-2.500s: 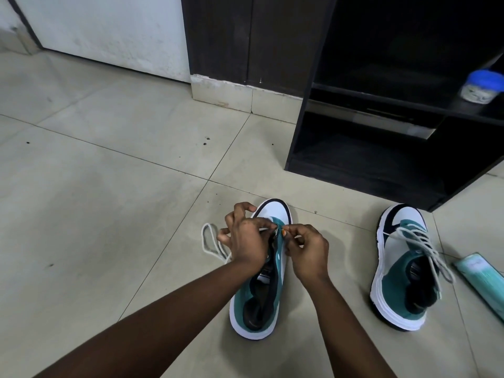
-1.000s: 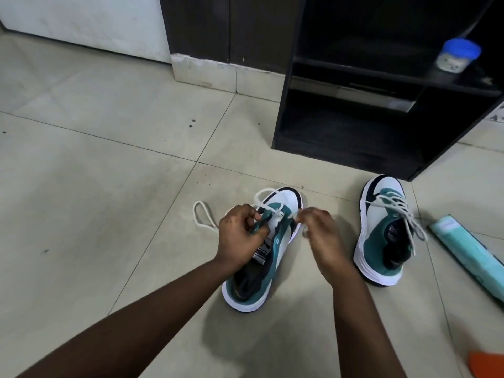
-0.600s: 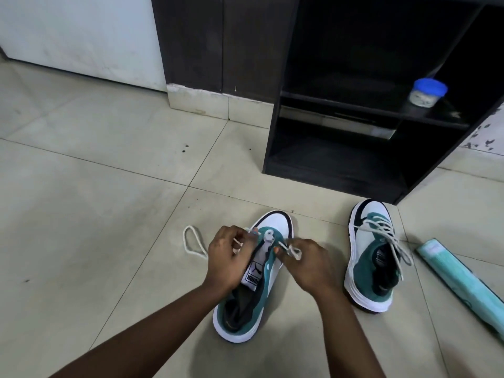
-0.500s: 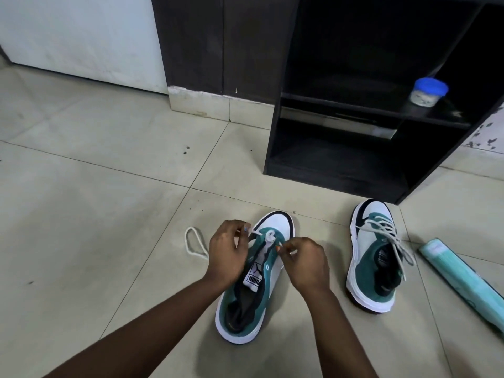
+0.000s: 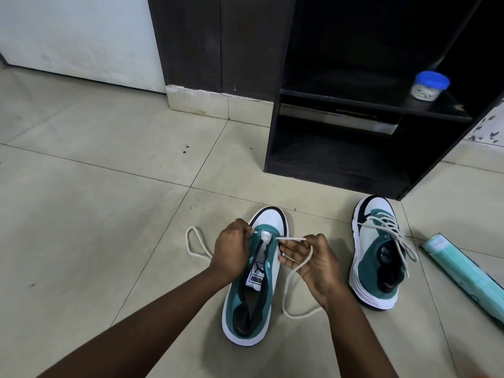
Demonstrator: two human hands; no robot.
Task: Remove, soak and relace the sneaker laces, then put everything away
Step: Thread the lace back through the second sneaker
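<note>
A white and teal sneaker [image 5: 266,271] lies on the tiled floor in front of me, toe pointing away, its tongue showing. A white lace [image 5: 293,274] runs through its lowest eyelets. My left hand [image 5: 231,248] grips the left edge of the sneaker near the eyelets, and the lace's left end loops on the floor behind it. My right hand [image 5: 313,259] pinches the right lace end near its tip, with the slack looping down beside the shoe. A second sneaker [image 5: 379,252] of the same kind stands to the right, fully laced.
A dark open shelf unit [image 5: 354,137] stands ahead on the right, with a small blue-lidded jar [image 5: 429,85] on its shelf. A teal rolled package [image 5: 463,271] lies on the floor at far right. Pale floor tiles stretch to the left, up to a white door.
My right hand has pulled the lace end out to the right of the eyelet, so more slack loops beside the shoe. My left hand stays at the sneaker's left edge.
</note>
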